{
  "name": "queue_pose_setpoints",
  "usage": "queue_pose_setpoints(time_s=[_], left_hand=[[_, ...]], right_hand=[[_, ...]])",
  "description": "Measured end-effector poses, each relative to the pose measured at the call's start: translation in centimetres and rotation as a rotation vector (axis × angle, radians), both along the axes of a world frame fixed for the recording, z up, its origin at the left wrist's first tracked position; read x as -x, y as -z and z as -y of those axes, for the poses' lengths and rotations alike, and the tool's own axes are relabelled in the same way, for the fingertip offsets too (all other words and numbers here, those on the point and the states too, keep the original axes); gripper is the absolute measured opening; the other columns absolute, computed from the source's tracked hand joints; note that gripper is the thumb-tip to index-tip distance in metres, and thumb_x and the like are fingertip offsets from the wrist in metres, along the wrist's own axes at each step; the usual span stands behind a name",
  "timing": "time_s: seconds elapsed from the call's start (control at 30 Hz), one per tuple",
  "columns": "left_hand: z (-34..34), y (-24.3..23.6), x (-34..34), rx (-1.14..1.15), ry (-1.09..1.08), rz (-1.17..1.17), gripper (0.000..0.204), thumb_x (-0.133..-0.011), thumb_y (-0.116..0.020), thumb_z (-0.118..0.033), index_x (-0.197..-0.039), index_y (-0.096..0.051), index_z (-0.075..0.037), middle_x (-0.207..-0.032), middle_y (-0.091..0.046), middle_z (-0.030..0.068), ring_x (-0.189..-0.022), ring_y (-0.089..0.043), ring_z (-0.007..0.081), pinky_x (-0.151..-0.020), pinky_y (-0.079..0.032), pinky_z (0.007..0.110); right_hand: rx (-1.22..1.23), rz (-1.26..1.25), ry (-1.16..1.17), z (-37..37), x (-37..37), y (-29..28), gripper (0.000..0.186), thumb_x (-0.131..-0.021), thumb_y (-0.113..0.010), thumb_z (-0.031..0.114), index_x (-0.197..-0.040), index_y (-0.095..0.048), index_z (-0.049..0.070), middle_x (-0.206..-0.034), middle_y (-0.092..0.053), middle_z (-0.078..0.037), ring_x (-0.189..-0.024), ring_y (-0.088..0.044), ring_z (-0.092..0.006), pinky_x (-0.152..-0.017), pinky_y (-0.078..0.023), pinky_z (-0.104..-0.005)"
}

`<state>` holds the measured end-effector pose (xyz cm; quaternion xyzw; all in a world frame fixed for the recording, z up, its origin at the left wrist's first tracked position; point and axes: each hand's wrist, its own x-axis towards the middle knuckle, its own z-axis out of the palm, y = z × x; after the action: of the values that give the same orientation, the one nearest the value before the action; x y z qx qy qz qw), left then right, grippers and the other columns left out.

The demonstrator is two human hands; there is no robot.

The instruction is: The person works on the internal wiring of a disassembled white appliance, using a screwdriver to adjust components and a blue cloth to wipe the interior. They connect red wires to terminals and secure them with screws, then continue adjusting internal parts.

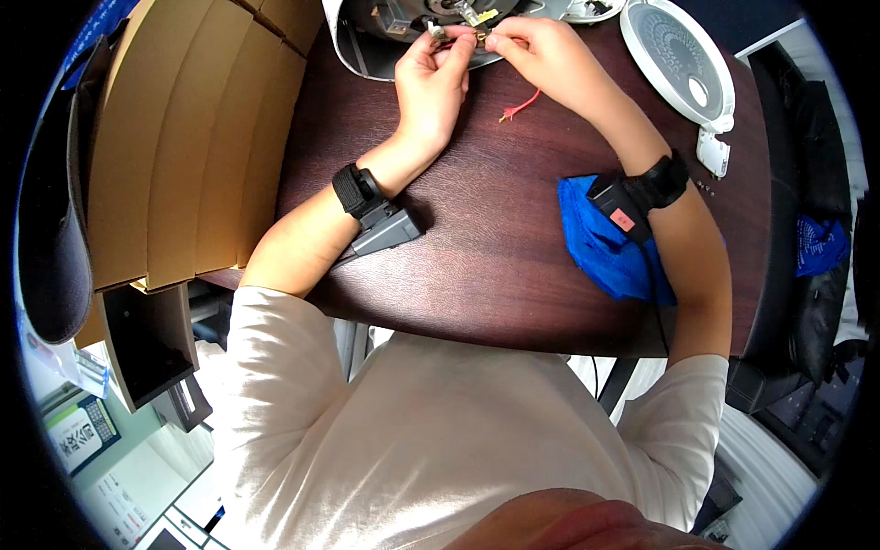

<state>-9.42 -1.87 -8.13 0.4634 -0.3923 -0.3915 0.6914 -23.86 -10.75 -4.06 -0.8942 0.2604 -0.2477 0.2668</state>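
At the far side of the table, a white round appliance housing (341,41) lies with its open inside showing metal parts and wiring. My left hand (433,92) is closed in a pinch at its edge, on a small brass-coloured metal piece (480,38). From the other side my right hand (555,69) pinches the same piece, fingertips almost touching the left ones. A red wire (521,108) with bare metal ends sticks out below my right hand; its other part is hidden. Just above my left fingers is a small whitish part (436,31).
A white oval appliance lid (632,27) lies at the far right, beside a small white plastic piece (712,153) and tiny loose bits. Under my right forearm is a blue cloth (596,247). Cardboard boxes (202,137) stand along the left of the dark wooden table (477,247).
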Motion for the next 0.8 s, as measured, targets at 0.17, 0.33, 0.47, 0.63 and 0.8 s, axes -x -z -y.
queue_pose_setpoints(time_s=[0.17, 0.33, 0.47, 0.63, 0.8], left_hand=[[0.2, 0.1, 0.1, 0.01, -0.009, 0.023, 0.015, -0.096, -0.063, -0.017, -0.105, -0.065, -0.005, -0.06, -0.052, -0.0044, -0.047, -0.042, 0.0031, -0.042, -0.032, 0.02], [0.2, 0.1, 0.1, 0.021, -0.016, 0.027, 0.016, -0.096, -0.063, -0.017, -0.105, -0.065, -0.005, -0.06, -0.052, -0.0045, -0.047, -0.042, 0.0031, -0.042, -0.032, 0.02], [0.2, 0.2, 0.1, 0.028, -0.012, 0.029, 0.016, -0.096, -0.063, -0.017, -0.105, -0.064, -0.004, -0.06, -0.052, -0.0045, -0.047, -0.042, 0.0031, -0.042, -0.032, 0.02], [0.3, 0.1, 0.2, 0.022, -0.012, 0.047, 0.016, -0.096, -0.062, -0.017, -0.105, -0.064, -0.004, -0.06, -0.051, -0.0047, -0.046, -0.041, 0.0033, -0.041, -0.031, 0.02], [0.4, 0.4, 0.2, 0.041, -0.012, 0.063, 0.016, -0.097, -0.062, -0.017, -0.106, -0.064, -0.004, -0.06, -0.051, -0.0045, -0.047, -0.042, 0.0035, -0.042, -0.032, 0.02]], right_hand=[[0.026, 0.183, 0.038, 0.6, -0.3, 1.9, 0.02, -0.091, -0.064, 0.024, -0.092, -0.065, 0.004, -0.068, -0.062, -0.012, -0.061, -0.061, -0.0251, -0.056, -0.046, -0.0346], [0.072, 0.162, 0.072, -0.1, -0.3, 1.3, 0.018, -0.092, -0.063, 0.025, -0.097, -0.065, 0.008, -0.072, -0.063, -0.012, -0.064, -0.063, -0.0277, -0.059, -0.047, -0.0368], [0.178, 0.202, 0.085, 0.0, -0.3, 1.6, 0.016, -0.092, -0.061, 0.026, -0.098, -0.065, 0.011, -0.078, -0.065, -0.012, -0.07, -0.065, -0.031, -0.063, -0.05, -0.0398], [0.29, 0.228, 0.118, -0.1, -0.3, 1.6, 0.017, -0.092, -0.061, 0.028, -0.098, -0.066, 0.013, -0.083, -0.067, -0.011, -0.073, -0.066, -0.0317, -0.063, -0.051, -0.0403], [0.296, 0.222, 0.142, 0.0, -0.5, 2.0, 0.017, -0.091, -0.062, 0.028, -0.098, -0.067, 0.013, -0.085, -0.067, -0.009, -0.073, -0.066, -0.0308, -0.062, -0.051, -0.0399]])
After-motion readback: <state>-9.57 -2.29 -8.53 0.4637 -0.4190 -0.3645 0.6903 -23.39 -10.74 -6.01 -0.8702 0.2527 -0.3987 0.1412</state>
